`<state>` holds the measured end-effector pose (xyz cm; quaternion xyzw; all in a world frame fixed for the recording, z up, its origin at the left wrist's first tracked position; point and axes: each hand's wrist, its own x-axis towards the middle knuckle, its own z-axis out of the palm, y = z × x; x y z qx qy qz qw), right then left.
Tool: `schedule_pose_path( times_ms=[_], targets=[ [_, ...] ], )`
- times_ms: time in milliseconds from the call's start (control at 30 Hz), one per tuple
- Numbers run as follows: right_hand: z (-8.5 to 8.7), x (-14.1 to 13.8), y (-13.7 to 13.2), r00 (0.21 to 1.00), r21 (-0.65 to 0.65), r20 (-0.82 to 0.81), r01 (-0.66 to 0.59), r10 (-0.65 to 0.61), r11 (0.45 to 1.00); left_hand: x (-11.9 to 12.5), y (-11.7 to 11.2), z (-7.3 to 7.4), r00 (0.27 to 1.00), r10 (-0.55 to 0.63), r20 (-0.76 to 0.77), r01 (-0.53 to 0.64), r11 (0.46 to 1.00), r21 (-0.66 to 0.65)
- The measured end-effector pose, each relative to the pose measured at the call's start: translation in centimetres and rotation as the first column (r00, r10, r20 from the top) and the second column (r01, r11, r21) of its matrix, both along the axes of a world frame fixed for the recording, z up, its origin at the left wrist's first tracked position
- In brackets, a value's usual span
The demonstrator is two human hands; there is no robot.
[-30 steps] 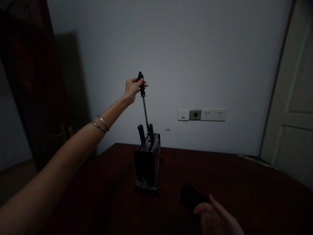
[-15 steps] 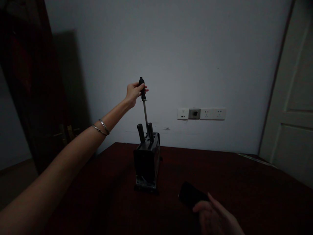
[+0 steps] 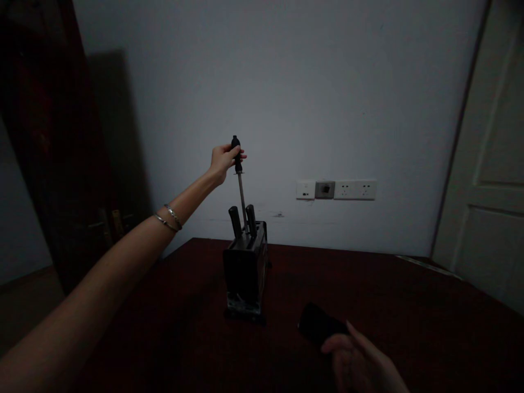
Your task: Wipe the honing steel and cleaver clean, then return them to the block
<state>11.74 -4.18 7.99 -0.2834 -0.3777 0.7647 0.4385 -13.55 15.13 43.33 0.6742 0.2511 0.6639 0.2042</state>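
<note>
My left hand (image 3: 224, 160) is closed around the black handle of a honing steel (image 3: 241, 191). The steel stands nearly upright, tilted slightly, with its thin rod reaching down into the top of a dark knife block (image 3: 241, 278). Two black-handled knives, a left one (image 3: 234, 221) and a right one (image 3: 251, 219), are seated in the block beside the rod. At the lower right, my right hand (image 3: 360, 357) is closed on a dark, blocky object (image 3: 317, 325); the gloom hides what kind it is. The rod's lower tip is out of sight inside the block.
The block stands on a dark red table (image 3: 327, 273) against a pale wall (image 3: 307, 98). Sockets (image 3: 352, 190) are set in the wall behind. A light door (image 3: 499, 164) is at the right, a dark door (image 3: 82, 164) at the left.
My left hand and the honing steel have come down a little, so the rod sits slightly deeper in the block. My right hand has hardly moved.
</note>
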Motion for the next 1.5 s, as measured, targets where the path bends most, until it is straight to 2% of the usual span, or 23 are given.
schedule_pose_path(
  times_ms=[167,400,800,933,1233,1500],
  targets=[
    [-0.3,0.0,-0.1,0.999,0.021,0.011,0.049,-0.049,0.999,0.0,0.0,-0.1,1.0,-0.013,0.004,0.013,1.0,-0.001],
    [-0.2,-0.1,0.1,1.0,-0.003,-0.016,0.008,-0.008,1.0,0.2,0.1,-0.2,1.0,-0.013,0.004,0.013,1.0,-0.005],
    [0.1,-0.1,-0.1,1.0,-0.01,-0.026,0.016,-0.016,1.0,0.2,0.4,-0.6,1.0,-0.027,0.014,0.027,0.999,-0.019],
    [0.1,-0.1,-0.2,1.0,-0.03,-0.018,0.02,-0.021,0.999,0.2,0.2,-0.8,1.0,-0.03,0.006,0.03,0.999,-0.031],
    [-0.4,-0.1,0.2,1.0,0.014,0.005,0.017,-0.017,1.0,0.1,0.0,-1.5,0.999,-0.044,0.012,0.045,0.998,-0.046],
    [0.1,-0.1,0.0,0.999,-0.028,-0.043,-0.016,0.015,0.999,0.1,0.2,-2.2,0.998,-0.061,0.015,0.061,0.996,-0.071]
  ],
)
